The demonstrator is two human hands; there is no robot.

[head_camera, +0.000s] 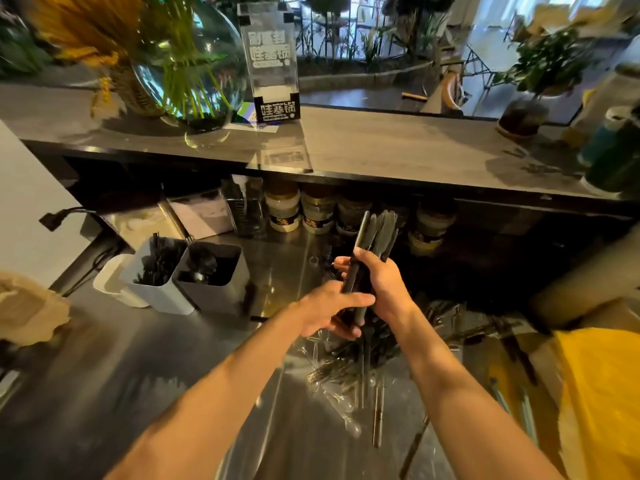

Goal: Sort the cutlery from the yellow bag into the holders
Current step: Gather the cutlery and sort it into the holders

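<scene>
While I watched through the head camera, the steel tabletop took up most of the view, and I place everything else against it. Above its far edge ran a grey stone shelf carrying a round glass vase of green stems and a clear acrylic sign. Under that shelf, at the back of the tabletop, stood a row of lidded jars. On the right end of the tabletop lay the yellow bag. Left of centre on the tabletop stood the holders: a dark grey holder touching a pale grey holder, with a white holder just beside that one; the two grey ones already held dark cutlery. A loose pile of cutlery lay on the tabletop between the holders and the bag, dark handles mixed with clear plastic pieces. Above that pile, the right hand was clenched round a bundle of dark cutlery, held upright off the tabletop. The left hand pinched the lower end of the same bundle, its thumb across the handles. Motion blur kept me from telling forks from knives.
</scene>
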